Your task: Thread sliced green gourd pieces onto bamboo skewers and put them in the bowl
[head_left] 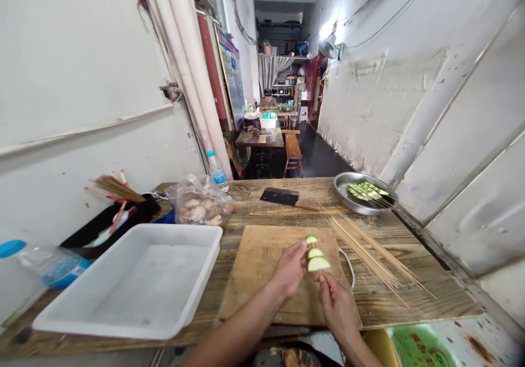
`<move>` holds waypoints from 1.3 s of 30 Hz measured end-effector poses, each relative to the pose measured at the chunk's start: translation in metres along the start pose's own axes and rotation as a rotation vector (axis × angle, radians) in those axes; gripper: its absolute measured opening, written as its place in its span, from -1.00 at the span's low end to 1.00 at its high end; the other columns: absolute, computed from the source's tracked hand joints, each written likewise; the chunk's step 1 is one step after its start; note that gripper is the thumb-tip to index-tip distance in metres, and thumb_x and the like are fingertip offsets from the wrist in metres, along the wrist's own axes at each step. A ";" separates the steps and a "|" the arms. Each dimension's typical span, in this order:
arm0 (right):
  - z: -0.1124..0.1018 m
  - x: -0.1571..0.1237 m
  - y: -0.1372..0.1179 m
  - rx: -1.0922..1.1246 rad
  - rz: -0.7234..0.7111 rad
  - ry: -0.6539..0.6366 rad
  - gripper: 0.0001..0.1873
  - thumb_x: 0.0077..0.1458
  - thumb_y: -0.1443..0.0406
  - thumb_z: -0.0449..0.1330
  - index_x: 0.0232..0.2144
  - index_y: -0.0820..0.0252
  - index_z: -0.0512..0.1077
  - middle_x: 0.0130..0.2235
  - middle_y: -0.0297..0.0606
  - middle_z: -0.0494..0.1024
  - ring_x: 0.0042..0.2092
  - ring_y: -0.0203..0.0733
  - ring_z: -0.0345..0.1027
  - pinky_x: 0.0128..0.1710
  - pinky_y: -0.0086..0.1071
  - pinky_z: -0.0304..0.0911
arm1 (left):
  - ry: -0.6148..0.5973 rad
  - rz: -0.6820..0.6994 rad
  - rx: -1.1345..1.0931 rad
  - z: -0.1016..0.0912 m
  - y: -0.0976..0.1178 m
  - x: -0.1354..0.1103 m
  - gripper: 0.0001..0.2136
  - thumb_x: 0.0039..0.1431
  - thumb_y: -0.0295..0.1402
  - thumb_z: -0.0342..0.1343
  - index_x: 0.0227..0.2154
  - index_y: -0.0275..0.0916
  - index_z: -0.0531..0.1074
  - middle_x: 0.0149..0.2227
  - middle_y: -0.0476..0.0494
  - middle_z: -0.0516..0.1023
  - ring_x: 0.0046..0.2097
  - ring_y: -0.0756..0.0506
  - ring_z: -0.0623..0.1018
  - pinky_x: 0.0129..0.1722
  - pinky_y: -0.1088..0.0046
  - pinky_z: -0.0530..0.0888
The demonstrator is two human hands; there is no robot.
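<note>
Over the wooden cutting board point(262, 263) I hold a bamboo skewer threaded with three green-edged pale slices, which look like zucchini. The largest zucchini slice point(319, 264) is nearest me, with two smaller ones beyond it. My left hand point(290, 268) is closed at the left side of the slices, its fingertips partly hidden behind them. Below the largest slice, my right hand point(338, 304) pinches the near end of the skewer between thumb and fingers. A bundle of loose bamboo skewers point(369, 249) lies right of the board.
A steel bowl point(342, 197) with skewered green pieces stands at the back right. Beyond the board lies a cleaver point(281, 196). A white plastic tray point(123, 323) fills the left, near a bag of mushroom-like items point(200, 205) and water bottles point(217, 173). Another person point(268, 102) sits far back.
</note>
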State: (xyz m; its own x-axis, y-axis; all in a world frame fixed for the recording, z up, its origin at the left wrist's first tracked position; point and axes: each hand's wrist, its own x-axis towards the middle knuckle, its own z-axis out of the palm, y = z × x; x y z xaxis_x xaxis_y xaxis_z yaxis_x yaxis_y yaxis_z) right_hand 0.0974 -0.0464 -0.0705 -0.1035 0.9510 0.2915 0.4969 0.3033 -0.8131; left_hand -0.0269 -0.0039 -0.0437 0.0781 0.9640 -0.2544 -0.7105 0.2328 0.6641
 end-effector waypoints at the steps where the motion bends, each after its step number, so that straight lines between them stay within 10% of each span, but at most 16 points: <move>1: 0.000 0.001 0.000 -0.001 0.002 0.002 -0.60 0.19 0.13 -0.11 -0.40 0.25 0.42 -0.65 -0.39 0.26 -0.62 -0.29 0.16 -0.61 -0.47 0.11 | -0.002 0.015 0.008 0.000 -0.001 -0.002 -0.70 0.07 -0.27 0.16 -0.20 -0.38 0.41 -0.21 -0.28 0.53 -0.29 -0.04 0.52 -0.31 0.49 0.44; 8: 0.002 0.000 -0.007 0.035 -0.006 -0.020 -0.64 0.20 0.18 -0.12 -0.42 0.23 0.38 -0.58 -0.31 0.39 -0.56 -0.29 0.25 -0.55 -0.48 0.17 | -0.032 -0.105 0.019 0.009 -0.014 -0.013 -0.70 -0.09 -0.23 0.27 -0.37 -0.37 0.44 -0.37 -0.20 0.54 -0.41 0.00 0.50 -0.45 0.56 0.38; 28: 0.012 -0.014 0.001 0.201 -0.015 -0.026 -0.61 0.22 0.17 -0.10 -0.21 0.33 0.42 -0.29 -0.08 0.55 -0.29 -0.21 0.45 -0.31 -0.46 0.34 | 0.192 0.138 0.016 0.017 -0.033 -0.012 -0.63 -0.07 -0.14 0.24 -0.36 -0.39 0.42 -0.41 -0.21 0.56 -0.38 -0.05 0.55 -0.40 0.52 0.41; 39: 0.005 0.002 -0.001 0.137 0.031 0.040 -0.54 0.19 0.15 -0.10 -0.13 0.35 0.43 -0.28 -0.08 0.57 -0.34 -0.21 0.46 -0.35 -0.44 0.36 | 0.020 0.024 0.072 0.024 -0.036 -0.027 -0.69 -0.04 -0.18 0.23 -0.42 -0.40 0.43 -0.43 -0.22 0.55 -0.38 -0.04 0.52 -0.33 0.50 0.39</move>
State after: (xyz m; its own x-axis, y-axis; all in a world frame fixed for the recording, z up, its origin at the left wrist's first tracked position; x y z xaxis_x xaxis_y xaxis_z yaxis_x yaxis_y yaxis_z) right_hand 0.0922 -0.0447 -0.0713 -0.0544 0.9578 0.2823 0.3769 0.2815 -0.8825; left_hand 0.0134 -0.0357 -0.0443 0.0471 0.9666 -0.2519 -0.6595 0.2195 0.7190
